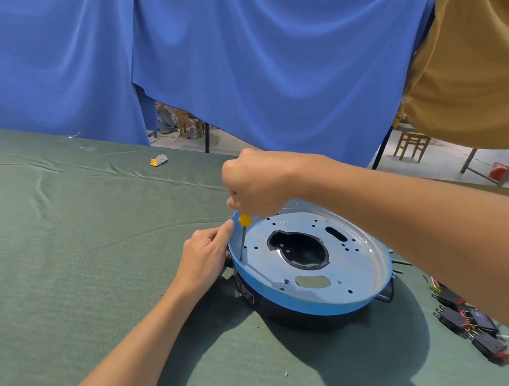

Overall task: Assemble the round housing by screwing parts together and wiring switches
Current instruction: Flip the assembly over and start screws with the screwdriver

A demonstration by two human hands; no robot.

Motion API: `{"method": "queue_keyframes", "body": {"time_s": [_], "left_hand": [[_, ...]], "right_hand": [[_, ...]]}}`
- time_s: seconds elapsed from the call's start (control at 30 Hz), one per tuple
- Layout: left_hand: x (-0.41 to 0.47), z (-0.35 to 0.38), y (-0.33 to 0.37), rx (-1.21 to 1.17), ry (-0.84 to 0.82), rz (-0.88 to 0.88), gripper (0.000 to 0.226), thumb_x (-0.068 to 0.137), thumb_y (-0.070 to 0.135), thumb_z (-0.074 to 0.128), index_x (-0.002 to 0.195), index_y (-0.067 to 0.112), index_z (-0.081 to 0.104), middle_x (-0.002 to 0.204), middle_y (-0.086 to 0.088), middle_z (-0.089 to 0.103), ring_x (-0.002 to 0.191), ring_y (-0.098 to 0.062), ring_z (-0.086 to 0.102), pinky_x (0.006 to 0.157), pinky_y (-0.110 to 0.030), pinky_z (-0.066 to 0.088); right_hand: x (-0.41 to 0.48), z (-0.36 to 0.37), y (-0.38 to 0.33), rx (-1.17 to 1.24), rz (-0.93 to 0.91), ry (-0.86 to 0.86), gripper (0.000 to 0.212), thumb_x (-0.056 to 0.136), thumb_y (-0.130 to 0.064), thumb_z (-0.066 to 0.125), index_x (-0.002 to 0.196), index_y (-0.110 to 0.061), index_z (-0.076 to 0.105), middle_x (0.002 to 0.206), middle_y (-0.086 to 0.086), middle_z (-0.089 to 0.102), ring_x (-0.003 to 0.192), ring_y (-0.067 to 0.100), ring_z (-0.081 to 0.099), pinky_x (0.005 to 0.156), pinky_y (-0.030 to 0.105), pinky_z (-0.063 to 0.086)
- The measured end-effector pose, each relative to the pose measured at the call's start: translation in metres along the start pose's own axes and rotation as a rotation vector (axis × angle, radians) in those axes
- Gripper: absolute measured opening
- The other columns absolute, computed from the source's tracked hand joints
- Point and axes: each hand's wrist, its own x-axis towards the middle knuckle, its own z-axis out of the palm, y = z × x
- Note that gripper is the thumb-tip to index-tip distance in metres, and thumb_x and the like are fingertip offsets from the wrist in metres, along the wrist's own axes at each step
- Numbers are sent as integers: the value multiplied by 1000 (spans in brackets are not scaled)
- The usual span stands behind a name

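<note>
Two bare hands are engaged at the far-left rim of the round housing [311, 268]. The right hand [254, 183] is closed in a fist around the yellow handle of a screwdriver [243, 231], whose thin metal shaft is held nearly upright with its tip on the housing's plate beside the rim. The handle is mostly hidden by the fist. The left hand [205, 256] is pressed against the outer rim, fingers curled and forefinger extended along the edge; nothing is gripped. The housing consists of a dull, perforated metal plate with a large irregular central cut-out, a blue band and a dark base. It rests on wrinkled green cloth [65, 242]. Right of the housing, black switches [469, 324] with wires are partly covered by the right forearm.
</note>
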Motion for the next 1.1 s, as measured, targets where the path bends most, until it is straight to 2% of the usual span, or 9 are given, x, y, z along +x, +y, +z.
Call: {"method": "queue_keyframes", "body": {"time_s": [0.13,0.23,0.37,0.47,0.57,0.7,0.83,0.97,1.1], "left_hand": [[0,0,-1,-31,2,-9,59,101,39,50,60,-3,49,45,6,40,41,-5,35,43,-16,30],[-1,0,-2,-38,1,-15,58,101,38,51,53,6,50,44,8,41,40,-4,36,42,-15,30],[0,0,-2,-27,7,-8,58,101,38,50,53,5,48,41,9,38,39,-5,38,43,-14,31],[0,-1,-2,-32,-16,-15,57,101,40,50,66,-6,57,49,1,48,43,-5,40,45,-16,32],[-1,-1,-2,-48,-17,-16,58,101,39,50,53,6,50,42,8,43,40,-5,36,42,-16,29],[-2,0,-1,-52,-18,-27,58,101,39,49,53,8,45,38,9,40,39,-5,34,41,-16,27],[-2,0,1,-63,-24,-27,62,102,38,48,43,20,42,37,10,36,37,-5,32,40,-14,26],[-4,-2,3,-58,-43,-29,63,102,37,48,40,27,49,37,10,38,36,-5,35,40,-13,28],[-3,-2,3,-66,-23,-41,56,101,39,50,53,11,58,44,9,44,39,-3,41,42,-13,31]], "right_hand": [[-4,-6,6,81,34,-152,25,95,-28,53,79,-10,59,61,0,61,59,19,62,45,19,41],[-12,-10,5,8,-3,-169,22,91,-22,59,104,-5,64,87,10,66,63,19,48,40,21,31],[-17,-10,5,6,-73,-54,12,89,-19,64,92,-10,71,68,1,64,58,10,50,42,20,36],[-15,-9,3,-13,-84,-40,25,93,-24,60,75,-8,65,43,-9,53,43,3,51,36,11,34],[-14,-5,4,21,-56,-52,34,95,-24,57,63,-12,53,41,-9,54,38,-16,46,38,11,38],[-14,2,9,191,56,-74,39,97,-19,46,63,-6,63,43,-3,59,36,9,51,48,20,48],[-11,7,9,244,133,-99,46,100,-21,41,61,-5,57,38,-2,56,28,9,45,41,16,43],[-14,-2,13,205,119,-195,45,94,-50,53,89,-7,63,70,4,68,57,15,67,48,21,45],[-18,-7,18,106,-2,-109,21,87,-35,69,99,-19,64,87,1,71,75,14,65,49,22,38]]}}
